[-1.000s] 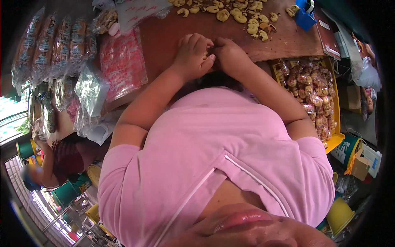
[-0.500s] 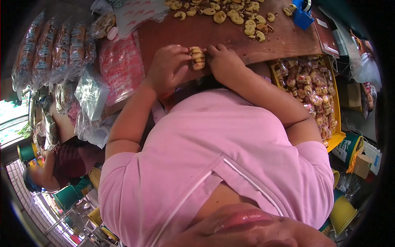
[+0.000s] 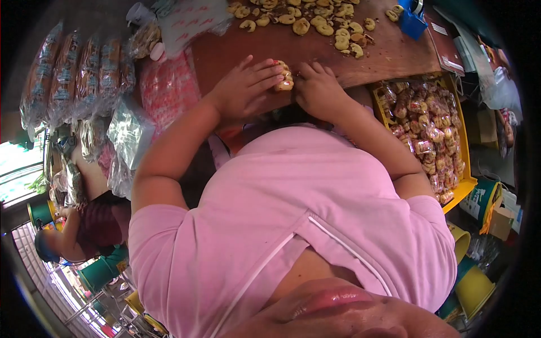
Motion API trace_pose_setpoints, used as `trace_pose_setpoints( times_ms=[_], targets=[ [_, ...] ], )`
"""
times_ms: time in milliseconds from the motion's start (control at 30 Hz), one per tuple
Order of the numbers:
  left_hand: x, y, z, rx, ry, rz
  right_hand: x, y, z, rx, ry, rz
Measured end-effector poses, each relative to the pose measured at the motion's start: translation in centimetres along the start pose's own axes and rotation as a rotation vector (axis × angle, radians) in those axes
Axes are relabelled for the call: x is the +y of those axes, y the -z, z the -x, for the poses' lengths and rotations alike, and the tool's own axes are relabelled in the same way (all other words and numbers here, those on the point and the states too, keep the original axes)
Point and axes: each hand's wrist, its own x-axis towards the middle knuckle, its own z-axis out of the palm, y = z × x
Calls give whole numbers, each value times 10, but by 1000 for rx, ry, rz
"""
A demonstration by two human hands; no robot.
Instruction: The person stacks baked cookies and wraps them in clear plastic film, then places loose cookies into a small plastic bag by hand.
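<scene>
- Left hand (image 3: 243,89): fingers stretched over the left side of the cookie stack (image 3: 286,81); whether they grip, I cannot tell.
- Right hand (image 3: 320,90): fingers curled, just right of the stack; its hold is unclear.
- Stack by the table's (image 3: 231,50) near edge, farther right than before, now partly covered.

The table (image 3: 236,45) toward 12 o'clock is smooth wood, faintly sheened; the cookies (image 3: 324,27) on it look matt and rough. The held stack (image 3: 285,84) has a slight shine. Glossy, crinkled clear plastic covers the loaves (image 3: 63,79) at 10. Near 3, shiny film wraps packs (image 3: 428,129) in a plastic crate (image 3: 465,187). The shirt (image 3: 293,186), toward 6, is matt cloth.
</scene>
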Motion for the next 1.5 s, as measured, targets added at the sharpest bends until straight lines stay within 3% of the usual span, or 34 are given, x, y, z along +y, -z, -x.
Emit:
trace_pose_setpoints(
  times_ms=[167, 467, 667, 867, 900, 1000, 1133, 1267, 1500],
  targets=[
    [-10, -4, -19, -13, -75, -28, 13, 13, 5, -53, -134, 10],
    [-17, -15, -43, 38, -138, -116, 35, 14, 7, -3, -64, -39],
    [-6, -8, -62, -47, -75, -75, 69, 21, 9, -60, -74, -331],
    [-12, -28, -97, -36, -145, -137, 102, 71, 33, 155, -198, -489],
    [-11, -30, -102, -22, -154, -158, 125, 59, 40, 352, -132, -477],
    [-8, -29, -118, -13, -174, -120, 159, 90, 54, 451, -342, -532],
    [-5, -25, -142, -48, -203, -90, 259, 102, 65, 773, -545, -502],
    [-8, -35, -166, 43, -255, -189, 334, 113, 42, 824, -725, -501],
    [-13, -49, -184, 115, -239, -147, 353, 117, 6, 753, -792, -769]
  ],
)
